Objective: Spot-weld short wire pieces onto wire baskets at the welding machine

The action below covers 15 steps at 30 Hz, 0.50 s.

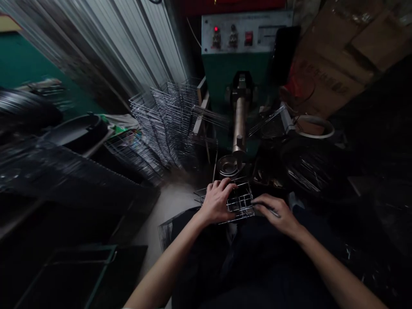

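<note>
My left hand [218,201] grips a small wire rack [240,201] of crossed metal rods over my lap, thumb and fingers spread across its frame. My right hand [280,214] is closed around a thin, dark, rod-like tool [273,211] at the rack's right side. The tool's kind is too dim to tell, and its tip seems to be at or near the rack's edge. Right beyond the rack stands a green machine [222,73] with a thick, brass-coloured metal arm [239,124] pointing down toward it.
Stacked wire grids [170,124] lean at the left of the machine. Its panel [246,32] has switches and a lit red lamp. A dark basin [309,167] with metal rods and a cardboard box [337,73] are on the right. A dark shallow pan [77,131] sits far left.
</note>
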### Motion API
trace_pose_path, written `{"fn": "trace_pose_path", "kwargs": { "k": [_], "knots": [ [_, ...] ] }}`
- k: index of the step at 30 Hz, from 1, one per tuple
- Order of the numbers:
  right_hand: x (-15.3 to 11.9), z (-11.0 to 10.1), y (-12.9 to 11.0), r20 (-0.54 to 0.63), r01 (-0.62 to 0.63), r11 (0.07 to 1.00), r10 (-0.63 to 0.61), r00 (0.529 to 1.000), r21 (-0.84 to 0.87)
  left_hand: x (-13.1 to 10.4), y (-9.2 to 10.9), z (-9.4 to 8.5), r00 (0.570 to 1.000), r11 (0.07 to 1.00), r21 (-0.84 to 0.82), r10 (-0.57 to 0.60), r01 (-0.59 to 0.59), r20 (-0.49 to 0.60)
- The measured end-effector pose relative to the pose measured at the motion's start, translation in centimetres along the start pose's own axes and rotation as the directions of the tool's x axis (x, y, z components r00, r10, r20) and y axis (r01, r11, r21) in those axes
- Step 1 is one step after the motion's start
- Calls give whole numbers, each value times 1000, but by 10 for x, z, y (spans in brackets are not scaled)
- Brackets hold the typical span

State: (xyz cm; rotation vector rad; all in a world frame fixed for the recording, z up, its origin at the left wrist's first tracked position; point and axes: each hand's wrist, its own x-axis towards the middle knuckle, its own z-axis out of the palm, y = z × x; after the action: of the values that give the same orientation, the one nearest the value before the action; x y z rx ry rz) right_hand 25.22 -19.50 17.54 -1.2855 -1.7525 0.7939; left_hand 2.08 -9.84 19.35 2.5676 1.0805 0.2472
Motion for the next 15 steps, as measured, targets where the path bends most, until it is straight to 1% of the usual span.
{"fn": "trace_pose_path", "kwargs": {
  "k": [3,4,6,8,11,15],
  "knots": [
    [-1,21,21,-24,172,979,-176,984,-107,1,-7,3,1000,1000,-15,-7,7,-2],
    [-3,26,25,-29,212,968,-218,976,-134,0,-9,4,1000,1000,-22,-8,8,-7],
    [-5,34,28,-58,252,954,-264,963,-162,0,-13,4,1000,999,-34,-10,10,-19],
    [-6,39,28,-102,250,955,-268,958,-159,0,-16,4,1000,999,-42,-12,11,-26],
    [-6,46,26,-163,212,970,-229,960,-117,0,-19,5,1000,999,-53,-6,5,-25],
    [-2,53,27,-206,171,984,-179,962,-56,1,-25,7,999,999,-51,9,-11,-50]
  ]
}}
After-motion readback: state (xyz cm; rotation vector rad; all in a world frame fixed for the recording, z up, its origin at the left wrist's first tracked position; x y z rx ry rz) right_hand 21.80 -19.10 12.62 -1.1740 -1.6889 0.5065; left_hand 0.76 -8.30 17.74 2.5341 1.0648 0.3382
